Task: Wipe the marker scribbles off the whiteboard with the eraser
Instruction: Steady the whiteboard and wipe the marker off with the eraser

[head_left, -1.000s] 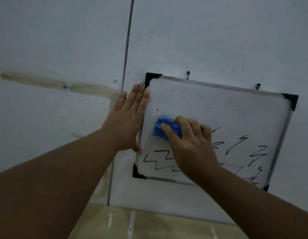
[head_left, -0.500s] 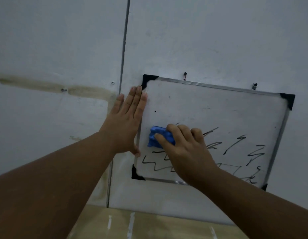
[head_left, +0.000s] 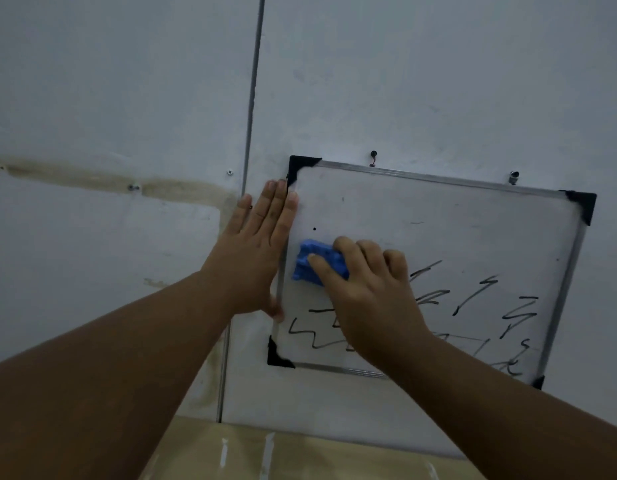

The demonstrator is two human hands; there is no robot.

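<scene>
Compared with the frame half a second earlier, the right hand (head_left: 366, 292) and the blue, lumpy, soft-looking eraser (head_left: 317, 259) sit slightly higher on the board, near its left edge. Nearest the camera, a pale tabletop (head_left: 300, 455) with light streaks lies below the wall. Both bare forearms reach up from it. The right hand's grip is closed on the eraser, fingers curled over the top and thumb along the lower side, pressing it flat to the surface. The left hand (head_left: 255, 251) is open and flat, holding nothing, palm against the wall with fingertips touching the frame. The wall-hung rectangular whiteboard with thin metal frame and black plastic corners (head_left: 438, 216) has a smooth, glossy face, mostly clean in its upper half. Black zigzag marker scribbles (head_left: 487, 296) remain across the lower half. Judged step: wiping in progress, roughly half done. The next move calls for firm, overlapping strokes downward and rightward.
</scene>
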